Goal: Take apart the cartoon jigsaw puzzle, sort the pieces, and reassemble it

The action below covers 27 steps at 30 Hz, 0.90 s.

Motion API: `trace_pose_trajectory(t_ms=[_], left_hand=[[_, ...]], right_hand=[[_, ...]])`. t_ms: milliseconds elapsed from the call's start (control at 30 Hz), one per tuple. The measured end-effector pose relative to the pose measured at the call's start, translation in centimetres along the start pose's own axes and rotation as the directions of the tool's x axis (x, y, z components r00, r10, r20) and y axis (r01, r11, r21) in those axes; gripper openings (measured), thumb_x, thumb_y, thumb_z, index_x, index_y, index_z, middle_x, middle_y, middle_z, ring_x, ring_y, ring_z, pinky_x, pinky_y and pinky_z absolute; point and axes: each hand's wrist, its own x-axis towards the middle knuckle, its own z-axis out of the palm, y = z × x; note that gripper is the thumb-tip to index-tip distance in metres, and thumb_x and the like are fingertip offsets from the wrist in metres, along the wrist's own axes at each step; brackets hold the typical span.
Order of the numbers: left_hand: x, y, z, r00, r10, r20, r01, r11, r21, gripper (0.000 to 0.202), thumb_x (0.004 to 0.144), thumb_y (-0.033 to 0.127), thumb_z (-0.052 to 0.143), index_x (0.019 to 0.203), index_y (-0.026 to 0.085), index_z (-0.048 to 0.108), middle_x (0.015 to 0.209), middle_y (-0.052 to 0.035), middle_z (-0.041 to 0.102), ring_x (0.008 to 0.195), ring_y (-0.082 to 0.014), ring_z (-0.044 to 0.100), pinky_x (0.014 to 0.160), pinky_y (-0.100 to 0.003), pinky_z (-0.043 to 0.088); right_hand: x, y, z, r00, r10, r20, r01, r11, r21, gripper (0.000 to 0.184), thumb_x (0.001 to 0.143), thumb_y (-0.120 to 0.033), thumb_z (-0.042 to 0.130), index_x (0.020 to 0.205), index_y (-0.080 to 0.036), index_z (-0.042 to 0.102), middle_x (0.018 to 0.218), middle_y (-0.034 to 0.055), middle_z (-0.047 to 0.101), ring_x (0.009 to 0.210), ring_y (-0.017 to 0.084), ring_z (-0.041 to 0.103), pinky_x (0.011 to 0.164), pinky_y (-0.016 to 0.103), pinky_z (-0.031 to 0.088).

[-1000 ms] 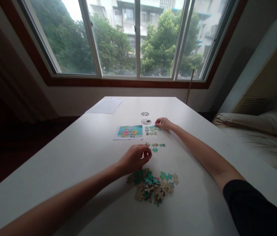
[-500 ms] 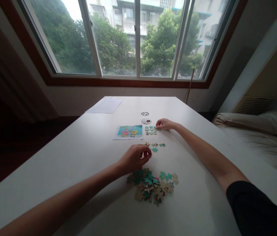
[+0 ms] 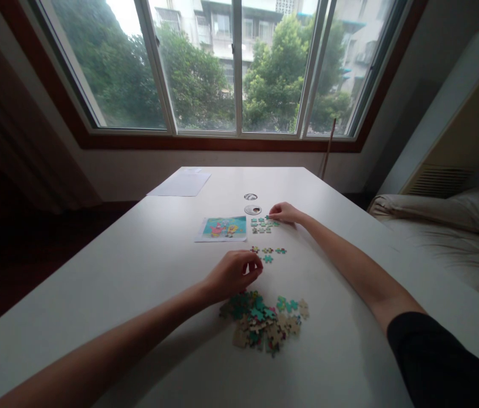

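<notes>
My right hand (image 3: pixel 285 212) is at the far group of puzzle pieces (image 3: pixel 261 230), its fingertips pinched on a small green puzzle piece (image 3: pixel 267 217) at the back of that group. Over the table nearer to me, my left hand (image 3: pixel 234 271) is curled with thumb and fingers together; whether anything is between them I cannot make out. Just beyond its fingers lie several loose puzzle pieces (image 3: pixel 268 259) in short rows. A heaped pile of puzzle pieces (image 3: pixel 265 326), some green and some with plain tan backs up, lies below my left hand.
A picture sheet (image 3: pixel 224 228) with two cartoon figures lies left of the far pieces. Two round discs (image 3: pixel 253 209) are behind them. White paper (image 3: pixel 183 184) rests at the table's far left. The white table (image 3: pixel 137 272) reaches toward the window; a sofa (image 3: pixel 435 226) stands right.
My right hand has shifted slightly up and away from me, with a green piece now showing at its fingertips. My left hand and the pile look unchanged.
</notes>
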Motion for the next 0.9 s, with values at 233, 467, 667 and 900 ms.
trace_pose_trajectory(t_ms=[233,467,667,900], left_hand=[[0.0,0.0,0.1,1.000,0.011,-0.001,-0.011,1.000,-0.002,0.010,0.073,0.013,0.052,0.073,0.015,0.062,0.062,0.0002,0.057,0.053,-0.0093,0.047,0.054,-0.019,0.038],[0.1,-0.1,0.1,1.000,0.012,0.003,-0.012,1.000,0.008,0.009,0.074,0.013,0.052,0.072,0.015,0.061,0.061,0.0003,0.057,0.053,-0.0091,0.047,0.054,-0.019,0.038],[0.0,-0.5,0.4,1.000,0.013,0.006,-0.013,1.000,0.012,0.009,0.074,0.012,0.052,0.073,0.015,0.061,0.062,0.0011,0.057,0.053,-0.0085,0.047,0.054,-0.018,0.038],[0.0,-0.7,0.4,1.000,0.015,0.012,-0.015,1.000,0.025,0.009,0.074,0.012,0.052,0.073,0.014,0.061,0.063,0.0010,0.057,0.054,-0.0084,0.047,0.054,-0.018,0.038]], right_hand=[[0.0,-0.3,0.1,0.999,-0.038,-0.005,0.038,0.995,-0.091,0.026,0.068,-0.034,0.062,0.081,-0.013,0.068,0.068,0.0026,0.063,0.059,0.010,0.050,0.053,0.020,0.036],[-0.6,-0.7,0.0,0.991,-0.135,0.001,0.135,0.984,-0.120,0.028,0.071,-0.035,0.058,0.087,-0.014,0.067,0.074,0.0028,0.063,0.060,0.009,0.049,0.056,0.019,0.036],[-1.3,-0.7,0.5,0.982,-0.187,0.023,0.188,0.971,-0.145,0.023,0.068,-0.033,0.061,0.079,-0.015,0.068,0.068,0.0009,0.060,0.056,0.008,0.046,0.053,0.019,0.033],[-3.4,-2.4,-0.5,0.969,-0.242,-0.038,0.234,0.960,-0.152,0.020,0.075,-0.028,0.054,0.084,-0.013,0.064,0.074,0.0032,0.059,0.063,0.010,0.047,0.059,0.021,0.036]])
